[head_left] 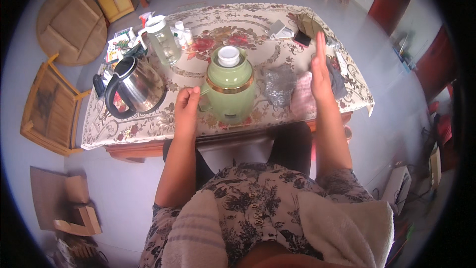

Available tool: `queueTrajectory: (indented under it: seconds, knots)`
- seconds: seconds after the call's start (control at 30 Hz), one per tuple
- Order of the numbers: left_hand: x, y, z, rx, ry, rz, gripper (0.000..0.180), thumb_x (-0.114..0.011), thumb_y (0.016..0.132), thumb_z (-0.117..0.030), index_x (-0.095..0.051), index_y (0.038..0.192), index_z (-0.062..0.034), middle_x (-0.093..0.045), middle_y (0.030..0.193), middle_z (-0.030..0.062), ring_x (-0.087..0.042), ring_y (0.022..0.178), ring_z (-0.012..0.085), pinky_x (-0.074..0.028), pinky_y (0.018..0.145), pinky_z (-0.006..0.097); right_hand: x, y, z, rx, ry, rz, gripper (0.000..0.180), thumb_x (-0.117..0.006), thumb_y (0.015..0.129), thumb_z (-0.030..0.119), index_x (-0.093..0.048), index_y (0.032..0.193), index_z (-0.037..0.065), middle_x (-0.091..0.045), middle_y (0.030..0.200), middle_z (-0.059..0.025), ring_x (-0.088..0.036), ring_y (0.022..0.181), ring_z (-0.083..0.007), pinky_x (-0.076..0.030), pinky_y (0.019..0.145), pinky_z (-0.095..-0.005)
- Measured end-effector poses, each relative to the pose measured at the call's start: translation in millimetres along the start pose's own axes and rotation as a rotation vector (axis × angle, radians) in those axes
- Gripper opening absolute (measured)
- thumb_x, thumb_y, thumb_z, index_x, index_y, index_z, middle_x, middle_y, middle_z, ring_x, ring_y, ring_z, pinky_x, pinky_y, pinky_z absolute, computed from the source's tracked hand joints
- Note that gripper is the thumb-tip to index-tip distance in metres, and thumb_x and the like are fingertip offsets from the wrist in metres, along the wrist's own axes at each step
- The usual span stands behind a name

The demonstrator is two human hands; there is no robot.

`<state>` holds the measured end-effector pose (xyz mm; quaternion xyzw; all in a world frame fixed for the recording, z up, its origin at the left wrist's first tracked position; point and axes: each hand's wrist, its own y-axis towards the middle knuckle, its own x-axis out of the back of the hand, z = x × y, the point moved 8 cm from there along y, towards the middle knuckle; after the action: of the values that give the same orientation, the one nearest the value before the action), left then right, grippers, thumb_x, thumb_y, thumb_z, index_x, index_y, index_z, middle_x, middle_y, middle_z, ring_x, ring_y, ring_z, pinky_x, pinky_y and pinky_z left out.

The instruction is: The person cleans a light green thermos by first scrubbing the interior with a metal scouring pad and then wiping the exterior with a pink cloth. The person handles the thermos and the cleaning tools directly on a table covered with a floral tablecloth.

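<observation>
A pale green thermos jug (232, 97) with a gold band and a white stopper (228, 56) stands upright before me on the patterned tablecloth. My left hand (186, 105) is at its left side, with curled fingers closed at the handle (205, 101); part of the grip is hidden. On the other side my right hand (320, 72) is held up, fingers straight and together, palm turned left, holding nothing. Below and behind that hand lie a pink cloth (302, 97), a dark grey cloth (338, 83) and a crumpled grey, shiny piece (277, 87).
A steel electric kettle (139, 87) and a clear lidded pitcher (164, 44) stand to the left, near small white bottles (186, 34). A phone (302, 38) lies at the far right of the table. Beyond the left edge is a wooden chair (52, 106).
</observation>
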<state>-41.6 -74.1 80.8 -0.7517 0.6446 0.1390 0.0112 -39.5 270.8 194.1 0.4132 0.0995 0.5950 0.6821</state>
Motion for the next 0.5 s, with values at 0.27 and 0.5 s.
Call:
queueTrajectory:
  seconds: [0.27,0.5]
  knots:
    - [-11,3,-5,0.013,-0.096,0.123,0.025,-0.055,0.093,-0.028,-0.051,0.078,-0.0088,-0.048,0.069,0.0007,-0.045,0.07,0.0136,-0.036,0.073,0.028,8,-135,-96,-0.15,-0.779,0.277,0.058,-0.057,0.088,0.045,-0.043,0.139,0.021,-0.03,0.15,-0.0112,-0.021,0.14,-0.0329,-0.014,0.111,-0.0564]
    - [-10,8,-1,0.07,-0.034,0.226,0.029,-0.055,0.089,-0.031,-0.053,0.073,-0.007,-0.048,0.066,0.0014,-0.044,0.065,0.0127,-0.035,0.067,0.028,48,-119,-145,-0.424,-0.341,-0.003,0.027,-0.048,0.093,0.021,-0.06,0.111,0.005,-0.064,0.105,-0.0123,-0.062,0.093,-0.0231,-0.048,0.081,-0.0383]
